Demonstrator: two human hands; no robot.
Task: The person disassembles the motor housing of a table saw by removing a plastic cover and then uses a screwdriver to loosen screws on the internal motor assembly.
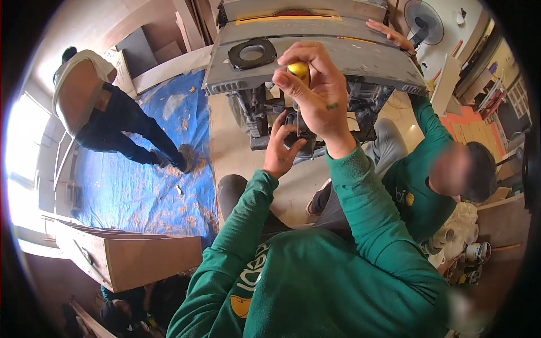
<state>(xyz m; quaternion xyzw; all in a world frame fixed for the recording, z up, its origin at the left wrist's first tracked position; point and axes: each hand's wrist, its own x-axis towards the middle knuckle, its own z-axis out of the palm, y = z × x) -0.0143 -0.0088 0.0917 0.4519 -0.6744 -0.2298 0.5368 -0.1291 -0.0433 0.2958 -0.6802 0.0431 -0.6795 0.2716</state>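
My right hand (321,93) is raised in front of the table saw (360,59), fingers wrapped round the yellow handle of a screwdriver (300,71). Its thin shaft seems to run down toward my left hand, though my right hand hides much of it. Lower down, my left hand (279,151) curls its thumb and fingers about a black machine part (307,147) beneath the saw's grey top. Where the screwdriver's tip rests is hard to make out. On the saw top lies a flat black plate (252,53) with a round hole.
A co-worker in a green sweatshirt (420,188) crouches at my right, one hand (390,35) on the saw top. Another person (107,112) bends over a blue tarp (169,203) strewn with shavings. A wooden cabinet (152,262) stands lower left; a fan (424,23) is far right.
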